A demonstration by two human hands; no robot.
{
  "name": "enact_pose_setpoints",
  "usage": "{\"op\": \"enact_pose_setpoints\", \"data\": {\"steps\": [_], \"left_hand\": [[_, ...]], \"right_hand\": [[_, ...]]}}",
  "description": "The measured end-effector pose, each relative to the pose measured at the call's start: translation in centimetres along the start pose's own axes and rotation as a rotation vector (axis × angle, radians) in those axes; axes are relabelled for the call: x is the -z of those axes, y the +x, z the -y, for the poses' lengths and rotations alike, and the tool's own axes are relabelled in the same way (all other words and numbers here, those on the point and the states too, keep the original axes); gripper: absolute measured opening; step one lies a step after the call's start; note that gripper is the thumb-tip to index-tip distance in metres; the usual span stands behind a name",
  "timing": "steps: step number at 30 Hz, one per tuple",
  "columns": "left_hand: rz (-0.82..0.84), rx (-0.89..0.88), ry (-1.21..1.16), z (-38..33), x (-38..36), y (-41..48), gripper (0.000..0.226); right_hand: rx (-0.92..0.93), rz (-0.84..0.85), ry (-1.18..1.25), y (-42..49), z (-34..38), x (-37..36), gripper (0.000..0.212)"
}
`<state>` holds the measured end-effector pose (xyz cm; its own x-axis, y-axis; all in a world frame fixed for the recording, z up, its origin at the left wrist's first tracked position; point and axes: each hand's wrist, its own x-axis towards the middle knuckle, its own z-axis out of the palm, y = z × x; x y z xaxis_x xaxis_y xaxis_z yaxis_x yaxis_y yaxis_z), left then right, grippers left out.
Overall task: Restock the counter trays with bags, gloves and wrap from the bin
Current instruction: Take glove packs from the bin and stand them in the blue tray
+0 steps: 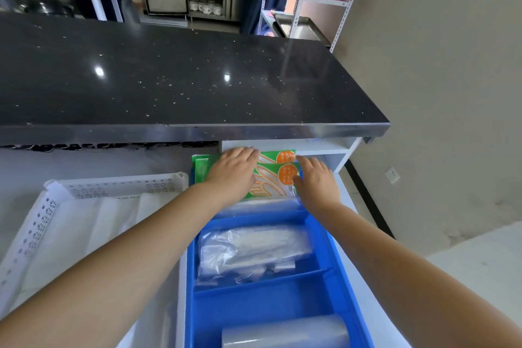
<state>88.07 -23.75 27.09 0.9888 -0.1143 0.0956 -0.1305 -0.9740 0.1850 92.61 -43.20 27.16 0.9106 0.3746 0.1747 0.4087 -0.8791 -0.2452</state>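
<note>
A blue divided tray (254, 295) lies on the white counter in front of me. Its far compartment holds green and orange glove packets (278, 175). My left hand (233, 171) lies flat on the packets with the fingers spread. My right hand (317, 181) touches the packets' right edge, thumb against them. The middle compartment holds a bundle of clear plastic bags (251, 248). A roll of clear wrap (285, 332) lies in the nearest compartment. A white perforated bin (39, 220) stands to the left with pale folded material inside.
A black speckled countertop (169, 79) overhangs the far end of the blue tray, with a white shelf (324, 147) under it at the right. Metal racks and a glass-door cabinet stand in the background. A beige wall runs along the right.
</note>
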Motion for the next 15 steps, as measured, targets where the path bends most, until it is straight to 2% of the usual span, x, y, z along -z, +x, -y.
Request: {"op": "enact_pose_setpoints", "data": {"steps": [3, 10, 15], "left_hand": [[-0.014, -0.034, -0.028, -0.6, -0.5, 0.6, 0.058], [-0.012, -0.073, -0.041, -1.0, -1.2, 0.1, 0.056], [-0.077, 0.031, 0.009, -1.0, 0.4, -2.4, 0.058]], "right_hand": [[-0.065, 0.051, 0.124, 0.1, -0.4, -0.1, 0.046], [0.025, 0.027, 0.132, 0.3, -1.3, 0.0, 0.045], [0.264, -0.083, -0.013, -0.1, -1.1, 1.0, 0.044]]}}
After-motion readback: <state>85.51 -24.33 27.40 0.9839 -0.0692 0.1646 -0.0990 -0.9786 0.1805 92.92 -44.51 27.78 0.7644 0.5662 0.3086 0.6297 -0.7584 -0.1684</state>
